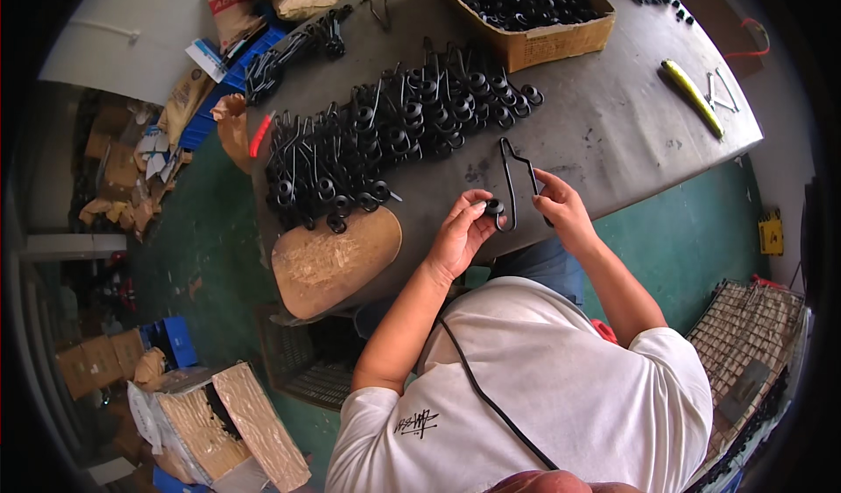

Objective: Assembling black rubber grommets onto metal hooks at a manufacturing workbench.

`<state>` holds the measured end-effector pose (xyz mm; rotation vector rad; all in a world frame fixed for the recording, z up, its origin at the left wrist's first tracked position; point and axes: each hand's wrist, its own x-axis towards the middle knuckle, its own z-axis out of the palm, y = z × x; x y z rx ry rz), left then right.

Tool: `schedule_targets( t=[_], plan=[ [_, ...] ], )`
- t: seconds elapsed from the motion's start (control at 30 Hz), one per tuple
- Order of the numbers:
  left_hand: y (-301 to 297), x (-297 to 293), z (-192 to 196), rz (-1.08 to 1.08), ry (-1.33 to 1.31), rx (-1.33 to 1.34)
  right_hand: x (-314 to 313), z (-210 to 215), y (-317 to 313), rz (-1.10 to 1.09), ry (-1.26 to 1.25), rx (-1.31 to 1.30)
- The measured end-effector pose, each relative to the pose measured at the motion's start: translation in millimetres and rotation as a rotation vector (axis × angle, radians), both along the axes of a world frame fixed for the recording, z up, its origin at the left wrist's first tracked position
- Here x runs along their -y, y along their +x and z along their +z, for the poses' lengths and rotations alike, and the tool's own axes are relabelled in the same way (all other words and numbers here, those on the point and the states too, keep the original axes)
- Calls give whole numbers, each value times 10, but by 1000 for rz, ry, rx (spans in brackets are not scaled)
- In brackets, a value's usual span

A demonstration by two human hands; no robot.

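head camera looks straight down on a grey tabletop, and both hands are busy at its near edge. left hand is curled, fingers pinched closed on a small black ring, thumb and fingertips wrapped around it. right hand is closed too, fingertips clamped on the right leg of a bent black wire hook, which stands up from the hands toward the middle of the tabletop. the ring sits right at the left leg of the wire, touching it or just beside it; can't tell which from here.

beyond the hands, a big spread of finished black wire pieces with rings runs across the tabletop in a long diagonal band, from the near left up toward a cardboard box. that box is full of loose black rings, and it sits at the far side. a second, smaller bundle of black wires lies at the far left corner. off to the right, well apart from the hands, a yellow-handled tool lies flat. at the near left, a round wooden board overlaps the tabletop's edge, just beside the spread of wire pieces. green floor shows below.
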<state>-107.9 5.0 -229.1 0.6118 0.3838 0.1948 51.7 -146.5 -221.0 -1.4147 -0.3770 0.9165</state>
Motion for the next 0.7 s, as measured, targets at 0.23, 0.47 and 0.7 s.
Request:
schedule_targets(
  t=[0.23,0.47,0.7],
  plan=[
    [18,-47,47,-84,129,18,9,-13,1,64,-37,-7],
    [27,24,81,-130,567,-59,56,-55,-173,-22,33,52],
    [171,313,36,282,1230,-126,-39,-235,-464,-209,-1,168]
  ],
)
